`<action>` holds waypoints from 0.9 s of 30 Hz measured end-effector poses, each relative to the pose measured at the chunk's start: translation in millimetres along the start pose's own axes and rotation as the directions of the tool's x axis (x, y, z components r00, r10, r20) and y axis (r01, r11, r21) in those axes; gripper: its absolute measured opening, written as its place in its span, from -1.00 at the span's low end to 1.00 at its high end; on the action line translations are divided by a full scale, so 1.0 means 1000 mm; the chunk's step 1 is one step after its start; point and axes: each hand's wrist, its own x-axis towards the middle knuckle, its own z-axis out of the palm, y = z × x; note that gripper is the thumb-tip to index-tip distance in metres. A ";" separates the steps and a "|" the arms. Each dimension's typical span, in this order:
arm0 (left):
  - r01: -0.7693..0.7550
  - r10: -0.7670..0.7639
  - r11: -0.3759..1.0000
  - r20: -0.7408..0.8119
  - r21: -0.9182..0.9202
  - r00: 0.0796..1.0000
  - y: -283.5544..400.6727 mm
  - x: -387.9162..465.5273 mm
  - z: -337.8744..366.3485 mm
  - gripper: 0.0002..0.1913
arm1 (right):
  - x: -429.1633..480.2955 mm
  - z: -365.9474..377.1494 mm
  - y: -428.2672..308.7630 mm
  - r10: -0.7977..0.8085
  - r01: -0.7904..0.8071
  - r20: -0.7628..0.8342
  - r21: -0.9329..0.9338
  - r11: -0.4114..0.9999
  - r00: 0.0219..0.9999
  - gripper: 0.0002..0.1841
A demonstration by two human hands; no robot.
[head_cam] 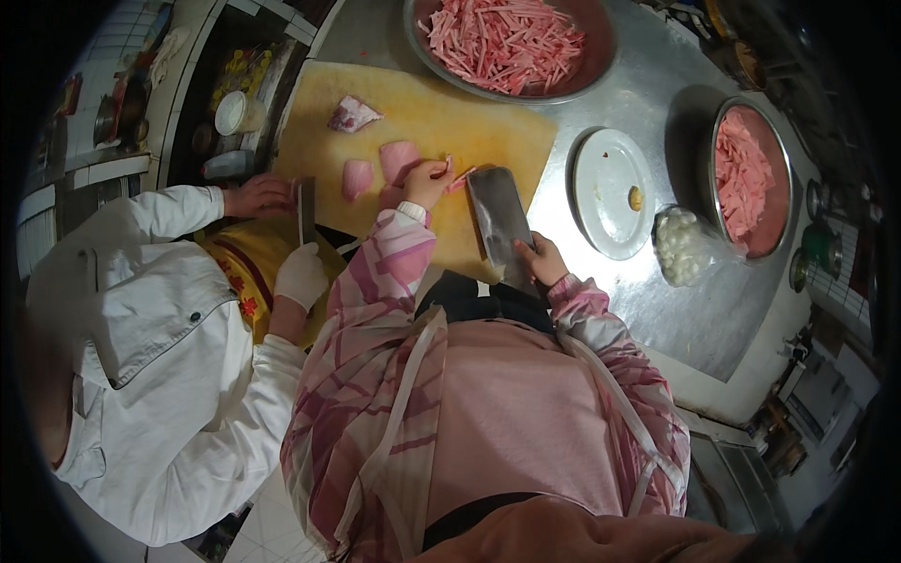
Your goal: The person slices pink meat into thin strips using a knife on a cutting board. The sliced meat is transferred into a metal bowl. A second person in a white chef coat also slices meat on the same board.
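My right hand [542,259] grips the handle end of a broad cleaver [498,214], its blade lying over the right side of the yellowed cutting board [436,91]. To the left of the blade, the fingertips of my left hand [426,184] pinch a thin strip of pink meat [449,162]. Another cut strip [462,180] lies between that hand and the blade. Just beyond my left hand sits a pink meat block [399,160], partly covered by it. A smaller meat piece [357,179] is farther left, and a whitish, fatty chunk [354,115] rests higher on the board.
At left a co-worker's gloved hand [301,276] holds another cleaver [305,210] upright near the board. A metal bowl [415,42] of meat strips stands behind. On the steel table are a white plate [612,218], a bag of white pieces [683,246] and a bowl [778,190] of sliced meat.
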 end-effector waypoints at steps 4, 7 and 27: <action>0.057 -0.057 0.998 0.057 0.000 0.997 0.004 -0.003 -0.002 -0.91 | 0.014 0.004 0.001 0.009 -0.008 -0.017 0.031 0.999 1.000 -0.63; 0.039 -0.039 0.999 0.039 -0.017 0.998 0.016 -0.006 -0.010 -0.92 | 0.021 0.003 0.005 0.011 -0.011 -0.034 0.006 1.000 0.999 -0.62; -0.629 0.717 0.347 0.236 0.695 0.656 0.003 -0.129 0.032 -0.68 | -0.049 -0.020 -0.039 -0.356 0.144 -0.012 -0.902 0.407 0.934 -0.75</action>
